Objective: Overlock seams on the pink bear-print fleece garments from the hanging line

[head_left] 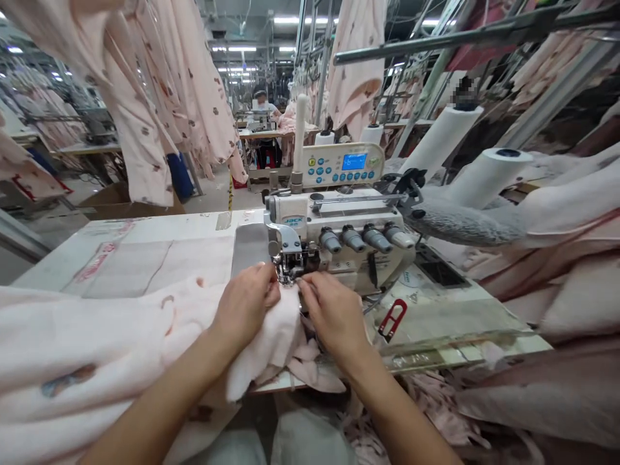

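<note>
Both hands — left (246, 303), right (334, 313) — fingers clamped on pink fabric (97, 349) at the presser foot (287, 268) of the machine (339, 236).

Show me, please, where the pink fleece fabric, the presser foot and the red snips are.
pink fleece fabric (121, 336), head view, the spread left part.
presser foot (287, 271), head view, its metal base.
red snips (383, 329), head view, the lower red end.

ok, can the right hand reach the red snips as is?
Probably yes: the red snips lie on the table just beside the right hand, nothing between them, though that hand is busy on the pink fabric.
</note>
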{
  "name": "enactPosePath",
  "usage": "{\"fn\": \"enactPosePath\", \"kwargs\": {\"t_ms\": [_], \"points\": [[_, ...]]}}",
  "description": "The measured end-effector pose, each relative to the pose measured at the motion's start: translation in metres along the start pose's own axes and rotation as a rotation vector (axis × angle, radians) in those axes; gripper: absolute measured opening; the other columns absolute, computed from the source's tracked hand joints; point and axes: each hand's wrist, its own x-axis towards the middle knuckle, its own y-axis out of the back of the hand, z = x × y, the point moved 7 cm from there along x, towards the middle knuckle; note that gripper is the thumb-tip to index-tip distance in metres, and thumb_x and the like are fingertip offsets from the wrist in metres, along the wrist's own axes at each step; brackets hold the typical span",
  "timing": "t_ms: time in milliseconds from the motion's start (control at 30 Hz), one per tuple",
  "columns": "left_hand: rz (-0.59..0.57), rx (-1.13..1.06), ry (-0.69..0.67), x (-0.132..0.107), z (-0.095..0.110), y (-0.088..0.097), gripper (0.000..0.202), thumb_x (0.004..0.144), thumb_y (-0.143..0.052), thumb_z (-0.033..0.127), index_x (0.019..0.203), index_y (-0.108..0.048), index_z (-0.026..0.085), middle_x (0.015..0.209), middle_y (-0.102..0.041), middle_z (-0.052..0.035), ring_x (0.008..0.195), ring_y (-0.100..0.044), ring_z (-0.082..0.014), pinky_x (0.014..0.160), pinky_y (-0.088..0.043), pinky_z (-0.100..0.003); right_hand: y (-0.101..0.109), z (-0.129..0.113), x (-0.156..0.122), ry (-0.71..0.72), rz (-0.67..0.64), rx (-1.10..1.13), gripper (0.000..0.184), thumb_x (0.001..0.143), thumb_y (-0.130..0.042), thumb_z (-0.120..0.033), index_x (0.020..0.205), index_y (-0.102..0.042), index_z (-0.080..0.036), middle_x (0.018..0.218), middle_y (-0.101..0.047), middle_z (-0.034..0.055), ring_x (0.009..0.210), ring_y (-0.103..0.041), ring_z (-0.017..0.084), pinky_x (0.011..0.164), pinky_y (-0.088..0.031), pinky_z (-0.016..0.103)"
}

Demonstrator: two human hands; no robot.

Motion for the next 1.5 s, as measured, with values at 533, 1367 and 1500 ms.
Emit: {"fn": "enactPosePath", "kwargs": {"t_ms": [533, 1367, 1500], "points": [[0.378, 0.034, -0.347, -0.111, 0.035, 0.002, 0.027, 0.084, -0.045, 0.010, 0.108, -0.052, 0.016, 0.105, -0.061, -0.0080, 0.100, -0.052, -0.0189, 0.088, -0.039, -0.033, -0.050, -0.006, -0.079, -0.437, -0.388, 1.137, 0.022, 0.080, -0.054, -0.027, 0.099, -0.059, -0.017, 0.095, -0.063, 0.0056, 0.089, -0.058, 0.022, 0.082, -0.047, 0.034], [0.558, 0.002, -0.585, -0.131, 0.058, 0.020, 0.020, 0.077, -0.054, 0.003, 0.096, -0.060, 0.007, 0.069, -0.061, -0.0042, 0.067, -0.052, -0.0154, 0.068, -0.037, -0.033, 0.015, -0.013, -0.099, -0.270, -0.097, 0.759, 0.021, 0.084, -0.055, -0.028, 0.099, -0.064, -0.017, 0.074, -0.063, 0.0058, 0.053, -0.055, 0.013, 0.048, -0.046, 0.022], [0.385, -0.085, -0.589, -0.107, 0.064, 0.032, 0.009, 0.082, -0.050, 0.011, 0.082, -0.058, 0.014, 0.062, -0.055, -0.0013, 0.062, -0.046, -0.0142, 0.062, -0.035, -0.030, 0.046, -0.036, -0.086, 0.322, 0.205, 0.342, 0.023, 0.084, -0.048, -0.008, 0.097, -0.062, -0.020, 0.096, -0.063, 0.0097, 0.078, -0.060, 0.018, 0.066, -0.051, 0.030]]}}
